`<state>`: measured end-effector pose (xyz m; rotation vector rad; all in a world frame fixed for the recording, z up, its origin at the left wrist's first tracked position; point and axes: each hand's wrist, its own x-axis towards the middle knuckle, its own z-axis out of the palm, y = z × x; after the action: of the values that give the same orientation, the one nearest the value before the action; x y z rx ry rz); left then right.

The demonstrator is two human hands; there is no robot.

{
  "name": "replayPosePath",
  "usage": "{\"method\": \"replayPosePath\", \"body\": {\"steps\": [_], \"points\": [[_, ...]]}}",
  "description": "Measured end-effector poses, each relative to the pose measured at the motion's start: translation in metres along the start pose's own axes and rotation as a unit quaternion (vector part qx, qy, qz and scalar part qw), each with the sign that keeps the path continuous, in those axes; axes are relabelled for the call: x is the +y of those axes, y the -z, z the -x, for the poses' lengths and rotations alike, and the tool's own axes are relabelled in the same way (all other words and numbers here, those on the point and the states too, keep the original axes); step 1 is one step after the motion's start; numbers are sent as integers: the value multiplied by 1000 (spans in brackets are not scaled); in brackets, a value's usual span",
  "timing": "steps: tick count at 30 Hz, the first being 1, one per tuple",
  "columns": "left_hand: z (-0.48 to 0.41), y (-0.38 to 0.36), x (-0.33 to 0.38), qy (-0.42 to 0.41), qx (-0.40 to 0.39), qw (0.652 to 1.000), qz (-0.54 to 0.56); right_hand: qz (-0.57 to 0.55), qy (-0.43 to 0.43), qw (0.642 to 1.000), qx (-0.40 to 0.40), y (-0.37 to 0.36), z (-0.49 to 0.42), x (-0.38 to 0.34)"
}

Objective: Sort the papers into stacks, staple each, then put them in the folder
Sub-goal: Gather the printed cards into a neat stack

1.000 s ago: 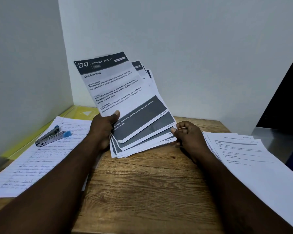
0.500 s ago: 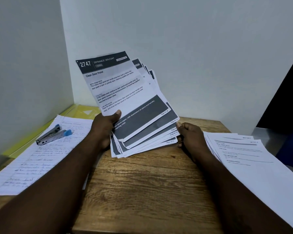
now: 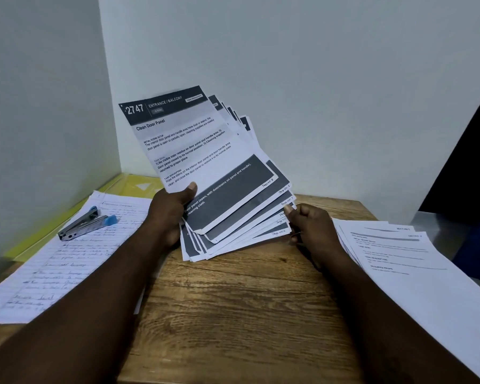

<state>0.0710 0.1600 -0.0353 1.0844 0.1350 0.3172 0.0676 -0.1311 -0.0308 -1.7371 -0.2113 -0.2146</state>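
Fingers (image 3: 190,188) of the left hand (image 3: 168,214) are curled around the lower left corner of a fan of printed pages (image 3: 194,145), thumb pressed flat on the top page, while the right hand (image 3: 312,228) pinches the fan's lower right corners between thumb and curled fingers. At the far left, handwritten lined sheets (image 3: 53,270) lie flat on the wooden table (image 3: 233,300), reaching its front edge. A silver stapler (image 3: 86,224) with blue tips rests on their upper part. Behind them a yellow folder (image 3: 133,187) lies along the left wall, partly covered by those sheets. The left forearm crosses over the handwritten sheets' right edge. The fan is held up over the middle of the table, leaning back and to the left, its pages spread so that each lower right corner shows a handwritten page number. Its top page bears a dark header reading "2747 ENTRANCE / BALCONY" and the title "Clean Door Panel". Whether the fan's bottom edge touches the table I cannot tell. To the right of the right hand, a loose stack of printed sheets (image 3: 413,273) lies flat on the table, slightly splayed, running over the right edge.
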Motion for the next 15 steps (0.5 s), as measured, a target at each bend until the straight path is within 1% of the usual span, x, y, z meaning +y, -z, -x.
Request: {"method": "replayPosePath", "body": {"steps": [2,6,9,15], "points": [[0,0,-1,0,-1,1000,2,-2,-5,1000,-1,0,0,1],[-2,1,-1,-4,7,1000,15,-63,-34,996,-58,3,-2,4],[-4,3,-1,-2,11,1000,25,-86,-28,992,-85,3,-2,5],[-4,3,-1,2,17,999,31,-89,-20,994,-66,1,-1,6]]}}
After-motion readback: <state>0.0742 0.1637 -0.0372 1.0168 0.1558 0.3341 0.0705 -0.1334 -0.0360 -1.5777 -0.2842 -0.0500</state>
